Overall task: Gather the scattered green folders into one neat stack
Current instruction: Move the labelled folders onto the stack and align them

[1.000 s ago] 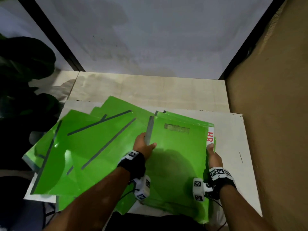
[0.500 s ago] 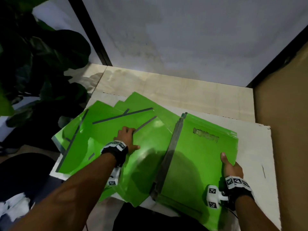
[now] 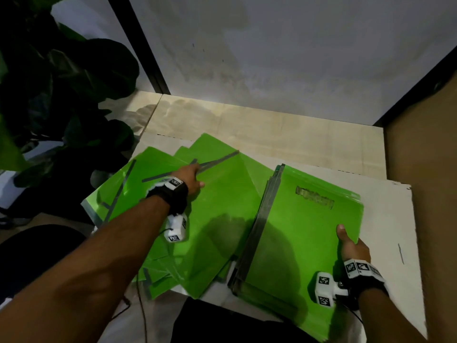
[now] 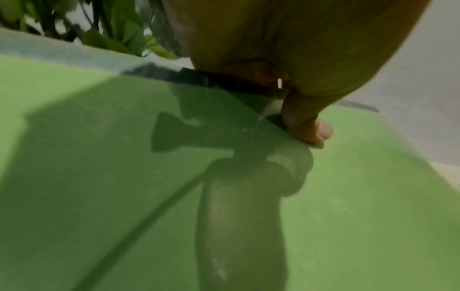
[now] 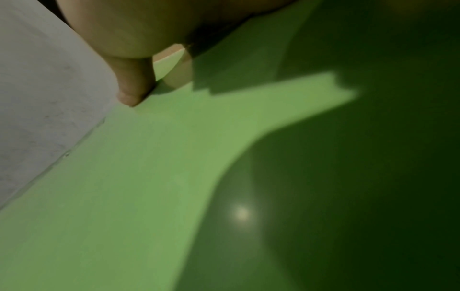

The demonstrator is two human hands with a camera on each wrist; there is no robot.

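Note:
A neat stack of green folders [image 3: 304, 231] with grey spines lies on the right of a white board [image 3: 390, 219]. My right hand [image 3: 350, 243] holds the stack's right edge, thumb [image 5: 132, 84] on the top folder [image 5: 149, 177]. Several loose green folders [image 3: 138, 174] lie fanned out to the left, overlapping each other. My left hand [image 3: 194, 175] reaches across the top loose folder [image 3: 217, 214] and grips its far edge by the dark spine strip. The left wrist view shows that thumb [image 4: 308, 128] pressed on the green cover [image 4: 373, 196].
The board lies on a pale wooden surface [image 3: 296, 137] against a white wall. A dark leafy plant [image 3: 61, 95] stands close on the left, next to the loose folders. A brown panel [image 3: 432, 194] bounds the right side. Some loose folders overhang the board's near-left edge.
My left hand left the stack's spine, moved left over the loose folders, and now reaches farther to the top folder's far edge. The right hand stayed on the stack's right edge.

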